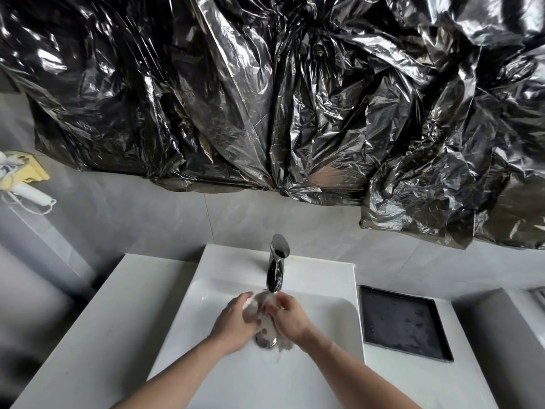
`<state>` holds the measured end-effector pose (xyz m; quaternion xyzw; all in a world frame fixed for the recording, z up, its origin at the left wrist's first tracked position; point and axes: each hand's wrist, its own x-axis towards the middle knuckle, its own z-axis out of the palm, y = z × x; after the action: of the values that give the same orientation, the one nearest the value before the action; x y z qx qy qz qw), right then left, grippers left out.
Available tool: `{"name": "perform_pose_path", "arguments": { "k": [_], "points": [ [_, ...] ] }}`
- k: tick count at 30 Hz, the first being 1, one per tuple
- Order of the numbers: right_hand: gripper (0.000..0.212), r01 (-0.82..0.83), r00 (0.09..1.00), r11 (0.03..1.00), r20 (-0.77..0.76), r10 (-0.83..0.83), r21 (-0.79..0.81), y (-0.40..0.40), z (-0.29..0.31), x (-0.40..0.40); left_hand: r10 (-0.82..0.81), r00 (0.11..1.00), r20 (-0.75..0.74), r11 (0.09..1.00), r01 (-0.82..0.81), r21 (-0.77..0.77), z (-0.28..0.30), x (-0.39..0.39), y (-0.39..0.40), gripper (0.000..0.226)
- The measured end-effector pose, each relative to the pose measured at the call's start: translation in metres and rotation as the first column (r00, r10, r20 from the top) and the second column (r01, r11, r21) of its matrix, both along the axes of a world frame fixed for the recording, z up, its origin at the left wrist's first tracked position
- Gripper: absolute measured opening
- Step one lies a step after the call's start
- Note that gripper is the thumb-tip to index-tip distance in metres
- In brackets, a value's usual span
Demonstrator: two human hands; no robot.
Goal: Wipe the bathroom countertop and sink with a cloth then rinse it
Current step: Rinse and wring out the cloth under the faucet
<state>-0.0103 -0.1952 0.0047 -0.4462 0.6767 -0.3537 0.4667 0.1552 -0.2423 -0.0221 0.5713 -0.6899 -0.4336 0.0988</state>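
Both hands are over the white sink [206,293], right under the chrome faucet [276,264]. My left hand [234,318] and my right hand [290,315] grip a wet, bunched grey-white cloth [264,308] between them. A tail of the cloth hangs down over the metal drain [265,342], partly hiding it. The white countertop [112,314] surrounds the basin. Whether water runs from the spout I cannot tell.
A black square tray [404,323] is set into the counter right of the sink. Crumpled black plastic sheeting [265,98] covers the wall above. A white hair dryer in a yellow holder [25,178] hangs on the left wall.
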Motion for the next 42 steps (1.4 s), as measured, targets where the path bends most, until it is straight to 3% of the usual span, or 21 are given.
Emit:
{"name": "perform_pose_path", "arguments": {
  "k": [4, 7, 10, 14, 17, 20, 23, 26, 28, 32, 36, 39, 42],
  "points": [
    [0.023, 0.018, 0.999, 1.000, 0.051, -0.017, -0.025, 0.003, -0.003, -0.009, 0.064, 0.993, -0.098, 0.997, -0.060, 0.047, 0.001, -0.024, 0.005, 0.010],
    [0.017, 0.136, 0.982, 0.991, 0.136, -0.132, -0.019, 0.009, -0.009, -0.019, 0.213, 0.947, -0.242, 0.962, -0.159, 0.222, -0.010, -0.027, -0.003, 0.020],
    [0.044, 0.126, 0.967, 0.991, 0.219, -0.133, 0.045, 0.019, -0.022, -0.026, 0.375, 0.845, -0.381, 0.896, -0.223, 0.385, 0.010, -0.039, 0.002, 0.022],
    [0.044, -0.052, 0.998, 0.998, 0.027, 0.051, 0.022, 0.021, -0.029, -0.019, 0.525, 0.729, -0.440, 0.793, -0.230, 0.565, 0.023, -0.049, 0.002, 0.019],
    [0.027, -0.001, 0.999, 1.000, -0.046, 0.002, 0.017, 0.014, -0.027, -0.009, 0.539, 0.734, -0.413, 0.802, -0.297, 0.518, 0.026, -0.040, -0.003, 0.017],
    [0.021, 0.055, 0.991, 0.998, -0.118, -0.056, -0.014, 0.008, -0.024, -0.004, 0.449, 0.857, -0.253, 0.874, -0.362, 0.324, 0.017, -0.020, -0.008, 0.019],
    [0.019, -0.003, 0.988, 1.000, -0.152, -0.001, -0.027, 0.002, -0.012, -0.002, 0.318, 0.945, -0.079, 0.940, -0.303, 0.159, 0.008, -0.004, -0.005, 0.037],
    [0.022, -0.125, 0.973, 0.991, -0.199, 0.114, -0.045, -0.002, -0.006, -0.001, 0.166, 0.967, -0.192, 0.975, -0.131, 0.182, 0.012, -0.008, 0.000, 0.045],
    [0.006, -0.073, 0.971, 0.996, -0.231, 0.060, -0.050, -0.002, -0.005, -0.002, 0.139, 0.956, -0.260, 0.972, -0.082, 0.219, 0.013, -0.015, 0.000, 0.042],
    [0.039, 0.075, 0.993, 0.996, -0.087, -0.079, -0.045, 0.003, -0.008, -0.011, 0.162, 0.956, -0.243, 0.958, -0.094, 0.270, -0.005, -0.018, -0.008, 0.026],
    [0.045, 0.191, 0.966, 0.981, 0.173, -0.194, 0.037, 0.015, -0.015, -0.021, 0.327, 0.875, -0.357, 0.916, -0.200, 0.349, 0.013, -0.030, 0.003, 0.017],
    [0.059, 0.069, 0.957, 0.991, 0.271, -0.099, 0.116, 0.022, -0.017, -0.024, 0.401, 0.818, -0.413, 0.871, -0.201, 0.448, 0.024, -0.037, 0.008, 0.032],
    [0.062, -0.039, 0.964, 0.994, 0.265, 0.011, 0.102, 0.023, -0.016, -0.020, 0.374, 0.839, -0.395, 0.866, -0.163, 0.473, 0.028, -0.040, 0.008, 0.039]
  ]
}}
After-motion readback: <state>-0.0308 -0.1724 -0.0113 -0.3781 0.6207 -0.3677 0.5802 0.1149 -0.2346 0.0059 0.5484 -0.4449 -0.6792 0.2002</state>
